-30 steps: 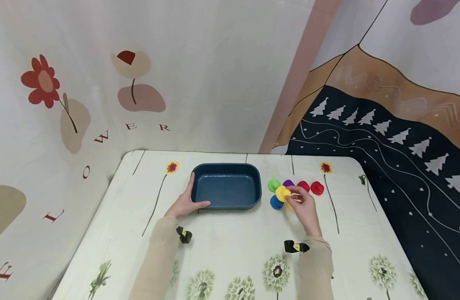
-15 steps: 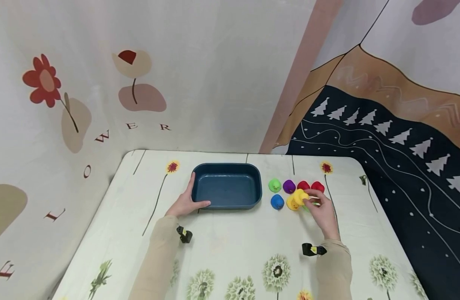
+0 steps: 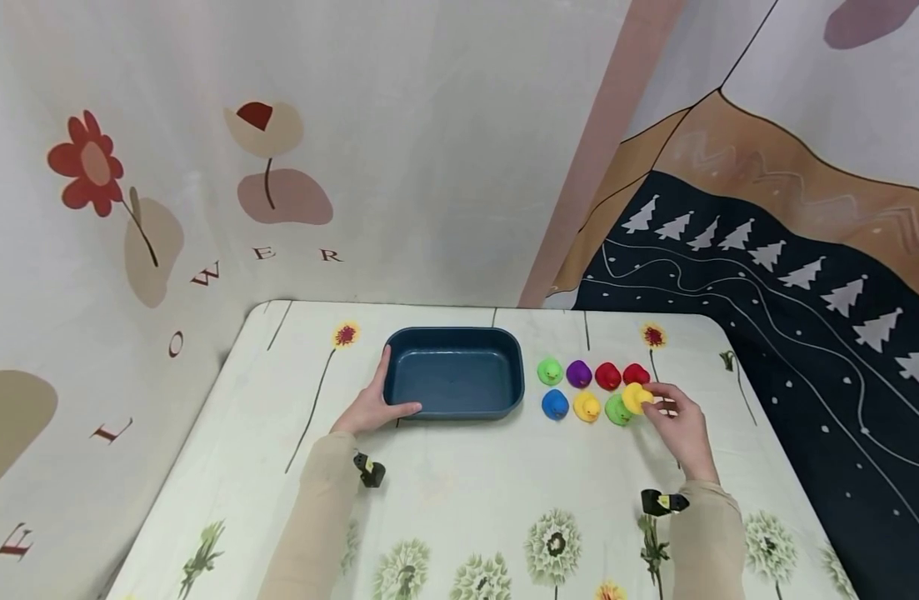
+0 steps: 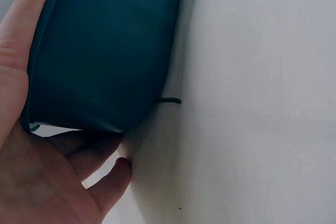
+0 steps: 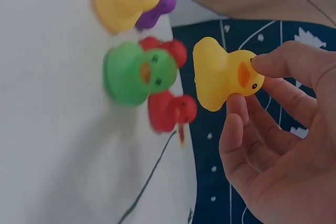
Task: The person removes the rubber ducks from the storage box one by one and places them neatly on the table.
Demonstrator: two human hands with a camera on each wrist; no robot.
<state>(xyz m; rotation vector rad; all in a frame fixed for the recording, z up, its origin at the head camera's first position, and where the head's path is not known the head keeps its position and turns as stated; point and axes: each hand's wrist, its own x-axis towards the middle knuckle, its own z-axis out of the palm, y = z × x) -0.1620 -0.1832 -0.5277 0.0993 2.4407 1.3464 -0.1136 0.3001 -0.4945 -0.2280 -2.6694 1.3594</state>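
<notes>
My right hand (image 3: 680, 421) pinches a yellow rubber duck (image 5: 220, 74) by its head between thumb and fingers. The duck hovers above the table, just right of a green duck (image 3: 618, 409) and in front of a red duck (image 3: 636, 373). My left hand (image 3: 372, 404) grips the front left corner of a dark blue rectangular tray (image 3: 453, 414); its thumb lies along the front side and the fingers go round the left side. Nothing lies inside the tray. In the left wrist view the tray's wall (image 4: 105, 51) hides part of the fingers.
Right of the tray stand more rubber ducks in two rows: green (image 3: 550, 372), purple (image 3: 579, 374) and another red (image 3: 607, 376) behind, blue (image 3: 555, 405) and yellow (image 3: 586, 407) in front. A flower-patterned cloth covers the table (image 3: 459, 492). Printed curtains hang behind and beside it.
My right hand has carried the yellow duck to the right, from over the blue duck past the front row to beside the green one. The left hand and tray stay put.
</notes>
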